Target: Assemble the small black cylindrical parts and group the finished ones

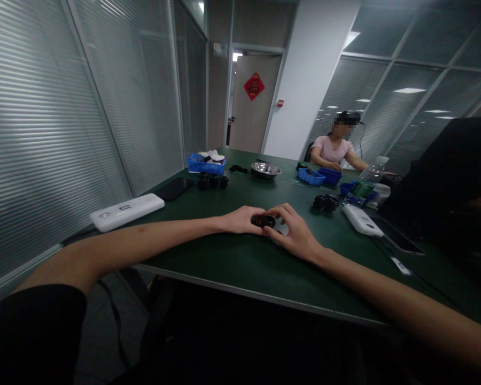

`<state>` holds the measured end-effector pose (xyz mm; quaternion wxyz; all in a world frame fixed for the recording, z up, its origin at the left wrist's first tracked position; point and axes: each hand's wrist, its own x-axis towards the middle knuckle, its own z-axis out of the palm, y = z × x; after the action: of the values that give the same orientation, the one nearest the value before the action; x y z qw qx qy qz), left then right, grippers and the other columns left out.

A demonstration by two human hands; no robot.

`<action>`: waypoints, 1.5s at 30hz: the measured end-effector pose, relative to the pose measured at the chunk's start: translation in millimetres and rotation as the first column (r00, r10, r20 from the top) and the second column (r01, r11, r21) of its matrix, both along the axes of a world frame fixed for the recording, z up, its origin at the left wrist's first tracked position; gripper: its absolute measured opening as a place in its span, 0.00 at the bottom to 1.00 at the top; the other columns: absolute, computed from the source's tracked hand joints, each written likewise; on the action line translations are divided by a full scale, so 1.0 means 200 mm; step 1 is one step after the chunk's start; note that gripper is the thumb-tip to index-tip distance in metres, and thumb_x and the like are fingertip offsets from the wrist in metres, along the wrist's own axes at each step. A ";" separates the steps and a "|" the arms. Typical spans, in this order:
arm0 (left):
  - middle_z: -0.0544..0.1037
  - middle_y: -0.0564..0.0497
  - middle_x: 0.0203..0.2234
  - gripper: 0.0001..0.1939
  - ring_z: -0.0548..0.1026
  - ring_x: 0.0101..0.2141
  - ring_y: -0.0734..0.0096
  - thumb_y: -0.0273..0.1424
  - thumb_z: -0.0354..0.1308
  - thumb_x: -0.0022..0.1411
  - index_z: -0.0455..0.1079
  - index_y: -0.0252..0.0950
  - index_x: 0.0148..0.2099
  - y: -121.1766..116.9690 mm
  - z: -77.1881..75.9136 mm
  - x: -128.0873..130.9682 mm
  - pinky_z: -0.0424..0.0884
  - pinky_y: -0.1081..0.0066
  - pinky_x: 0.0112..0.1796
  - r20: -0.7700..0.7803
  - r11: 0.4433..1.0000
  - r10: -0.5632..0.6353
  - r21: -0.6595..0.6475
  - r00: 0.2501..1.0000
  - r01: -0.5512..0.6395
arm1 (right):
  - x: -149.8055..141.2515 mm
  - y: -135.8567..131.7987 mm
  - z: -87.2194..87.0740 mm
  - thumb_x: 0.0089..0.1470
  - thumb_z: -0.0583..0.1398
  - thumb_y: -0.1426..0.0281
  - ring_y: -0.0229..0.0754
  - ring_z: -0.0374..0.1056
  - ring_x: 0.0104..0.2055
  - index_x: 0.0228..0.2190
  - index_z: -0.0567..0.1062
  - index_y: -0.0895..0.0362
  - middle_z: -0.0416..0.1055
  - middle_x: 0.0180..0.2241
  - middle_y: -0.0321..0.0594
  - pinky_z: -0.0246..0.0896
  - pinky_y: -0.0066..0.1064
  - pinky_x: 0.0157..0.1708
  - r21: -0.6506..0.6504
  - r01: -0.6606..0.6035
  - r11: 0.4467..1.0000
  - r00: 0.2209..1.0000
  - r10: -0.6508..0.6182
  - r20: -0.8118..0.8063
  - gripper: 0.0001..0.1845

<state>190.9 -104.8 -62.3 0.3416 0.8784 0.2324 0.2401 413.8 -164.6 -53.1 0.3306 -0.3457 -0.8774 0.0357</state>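
A small glossy black part with rounded, ring-like shapes [268, 221] sits between my two hands, low over the green table [224, 262]. Its exact kind is too small and dark to make out. My left hand [243, 220] grips it from the left, with the thumb and fingers closed around its end. From the right, my right hand [294, 232] curls its thumb and fingers onto the other end. A pale patch, perhaps something clear, shows beneath the right palm. Similar black round parts [212, 180] stand in a group at the back left, and more black parts [325, 202] lie to the right.
Farther back are a filled blue basket [206, 163], a metal bowl [266, 170] and a smaller blue tray [310, 177]. White devices [127, 212] flank both sides; a plastic bottle [366, 182] stands right. A person [332, 149] sits across the far corner.
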 end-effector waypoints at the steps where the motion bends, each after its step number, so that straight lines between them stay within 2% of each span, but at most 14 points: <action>1: 0.79 0.47 0.44 0.24 0.76 0.43 0.64 0.41 0.68 0.59 0.73 0.33 0.52 0.00 0.00 0.00 0.68 0.69 0.44 0.001 1.000 -0.004 -0.002 1.000 0.004 | 0.00 0.00 0.00 0.61 0.63 0.65 0.51 0.68 0.47 0.48 0.72 0.53 0.69 0.45 0.45 0.67 0.43 0.46 0.000 0.014 1.000 1.000 -0.014 -0.002 0.14; 7: 0.78 0.48 0.41 0.22 0.76 0.41 0.65 0.42 0.68 0.59 0.74 0.32 0.50 0.00 0.00 0.00 0.68 0.70 0.41 -0.017 1.000 0.007 -0.001 1.000 -0.007 | 0.00 0.00 -0.01 0.61 0.61 0.70 0.51 0.68 0.50 0.50 0.71 0.52 0.70 0.47 0.45 0.67 0.45 0.49 0.023 -0.075 0.997 0.997 0.075 0.016 0.15; 11: 0.79 0.47 0.44 0.23 0.76 0.43 0.64 0.40 0.67 0.59 0.73 0.33 0.53 0.00 0.00 0.00 0.68 0.69 0.43 0.000 1.000 -0.009 -0.003 1.000 0.009 | 0.00 0.00 -0.01 0.62 0.62 0.66 0.51 0.68 0.48 0.50 0.71 0.52 0.69 0.46 0.45 0.67 0.45 0.48 0.013 0.000 1.000 1.000 -0.001 0.023 0.15; 16: 0.78 0.48 0.41 0.22 0.76 0.42 0.65 0.42 0.67 0.59 0.73 0.33 0.50 0.01 0.00 0.00 0.68 0.70 0.42 -0.011 1.000 -0.003 0.020 1.000 0.003 | 0.00 -0.01 0.00 0.62 0.60 0.71 0.51 0.67 0.52 0.51 0.70 0.52 0.69 0.49 0.45 0.66 0.45 0.52 0.015 -0.077 0.997 0.997 0.077 0.032 0.15; 18: 0.78 0.48 0.42 0.23 0.76 0.43 0.64 0.42 0.67 0.59 0.73 0.33 0.51 0.01 -0.01 0.00 0.68 0.69 0.42 -0.018 1.000 0.004 0.023 1.000 -0.003 | 0.00 -0.01 0.00 0.62 0.61 0.69 0.51 0.67 0.53 0.51 0.70 0.52 0.68 0.50 0.46 0.66 0.45 0.52 0.032 -0.053 0.998 0.998 0.052 0.030 0.16; 21: 0.78 0.48 0.45 0.24 0.76 0.45 0.64 0.41 0.67 0.59 0.73 0.33 0.54 0.00 0.00 0.00 0.68 0.69 0.44 -0.005 1.000 -0.009 0.004 1.000 0.009 | -0.01 -0.02 0.00 0.62 0.62 0.66 0.51 0.68 0.49 0.49 0.71 0.52 0.69 0.46 0.45 0.68 0.45 0.49 0.029 0.025 0.999 0.999 -0.026 0.030 0.14; 23: 0.78 0.49 0.43 0.23 0.76 0.44 0.64 0.41 0.68 0.59 0.73 0.33 0.52 0.00 0.00 0.00 0.68 0.69 0.43 0.002 1.000 -0.013 -0.003 1.000 0.013 | -0.01 -0.01 0.00 0.63 0.61 0.68 0.50 0.69 0.48 0.49 0.71 0.53 0.70 0.45 0.45 0.68 0.44 0.48 0.023 0.009 1.000 0.999 -0.010 0.034 0.13; 26: 0.78 0.48 0.41 0.22 0.75 0.42 0.64 0.41 0.68 0.59 0.74 0.32 0.50 0.00 0.00 0.00 0.68 0.69 0.42 -0.008 1.000 0.003 0.000 1.000 -0.003 | -0.01 -0.01 0.00 0.63 0.60 0.70 0.50 0.68 0.51 0.51 0.70 0.53 0.70 0.48 0.45 0.67 0.44 0.51 0.042 -0.043 0.998 0.999 0.042 0.034 0.14; 31: 0.78 0.48 0.45 0.24 0.75 0.45 0.63 0.39 0.68 0.59 0.73 0.33 0.53 -0.01 0.01 0.00 0.68 0.69 0.44 -0.001 1.000 0.006 -0.006 1.000 -0.006 | 0.00 -0.01 -0.01 0.63 0.62 0.66 0.51 0.68 0.48 0.49 0.71 0.52 0.70 0.46 0.45 0.68 0.45 0.48 0.057 0.034 0.998 0.999 -0.036 0.030 0.13; 36: 0.78 0.49 0.39 0.21 0.75 0.40 0.65 0.39 0.68 0.59 0.74 0.32 0.49 -0.01 0.01 0.00 0.67 0.69 0.41 -0.017 1.000 0.020 0.011 1.000 -0.020 | 0.00 0.00 -0.01 0.62 0.60 0.72 0.51 0.67 0.51 0.51 0.70 0.51 0.71 0.48 0.45 0.67 0.46 0.52 0.074 -0.048 0.996 0.997 0.044 0.058 0.16; 41: 0.78 0.49 0.41 0.21 0.75 0.42 0.65 0.39 0.67 0.59 0.74 0.33 0.50 0.00 0.00 0.00 0.67 0.70 0.42 -0.013 1.000 0.020 0.018 1.000 -0.020 | 0.00 -0.01 -0.01 0.63 0.62 0.67 0.52 0.67 0.50 0.50 0.70 0.51 0.69 0.47 0.46 0.68 0.47 0.50 0.065 0.014 0.998 0.998 -0.018 0.060 0.14; 45: 0.78 0.50 0.39 0.21 0.75 0.40 0.66 0.42 0.67 0.59 0.74 0.33 0.49 0.01 -0.01 0.00 0.67 0.70 0.40 -0.010 1.000 0.011 0.014 1.000 -0.011 | 0.00 -0.01 0.00 0.62 0.60 0.71 0.52 0.67 0.52 0.52 0.69 0.50 0.70 0.49 0.45 0.67 0.48 0.52 0.064 -0.051 0.997 0.995 0.046 0.083 0.17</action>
<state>191.7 -103.5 -63.8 0.3328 0.8808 0.2371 0.2391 414.8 -166.8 -54.0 0.3047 -0.3144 -0.8991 0.0004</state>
